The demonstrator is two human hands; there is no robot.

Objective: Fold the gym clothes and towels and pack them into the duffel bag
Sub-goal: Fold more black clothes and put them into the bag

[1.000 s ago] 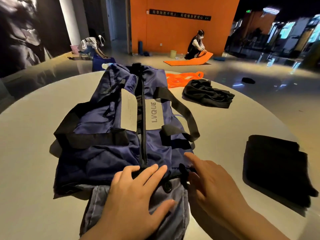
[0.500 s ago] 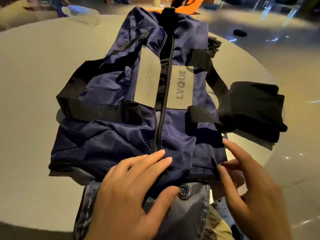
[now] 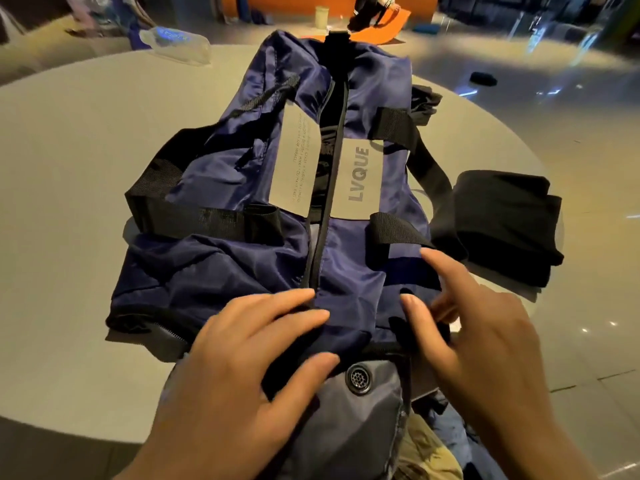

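On a round grey table (image 3: pixel 69 202) (glossy floor beyond), duffel bag (image 3: pixel 214 278) — both hands' fingers (image 3: pixel 277 306) spread flat.

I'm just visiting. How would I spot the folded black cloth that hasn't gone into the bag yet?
Start at the round pale table with the navy duffel bag lying along its middle. Look to the bag's right side, just past its black strap: the folded black cloth sits there in a flat, squared stack near the table's edge. Unlike the shiny blue bag, it is matte, plain black and unlabelled.

Dim, warm light falls on my table (image 3: pixel 86 174); the floor (image 3: pixel 519 74) throws glare, edges curve, and the background blurs.
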